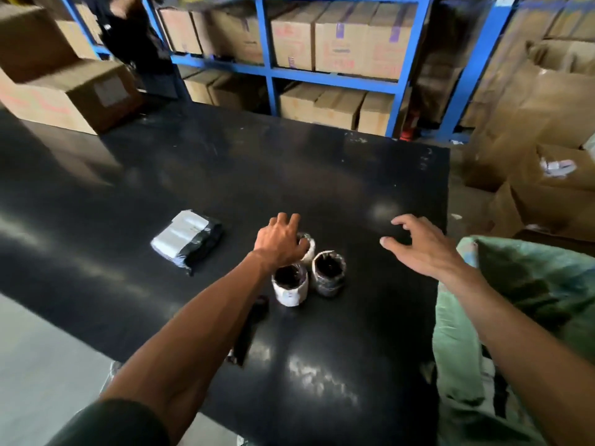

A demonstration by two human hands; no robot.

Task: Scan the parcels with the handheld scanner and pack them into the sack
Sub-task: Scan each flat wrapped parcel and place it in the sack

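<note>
Parcels remain on the black table (pixel 193 162): three round ones clustered mid-table and a flat one (pixel 188 240) to their left. Left hand (pixel 280 241) curls its fingers over the far round parcel (pixel 307 247); the other two (pixel 289 284) (pixel 328 273) stand untouched. Right hand (pixel 418 246) hovers spread, holding nothing, beside the green sack (pixel 531 284). Scanner (pixel 249 329), probably the dark object under the left forearm, lies idle. Most packing seems left.

A glossy black table (pixel 225 162) stood before blue metal shelving (pixel 335 77) stacked with cardboard boxes (pixel 341 43), with a pale grey floor (pixel 38 349) at left.
</note>
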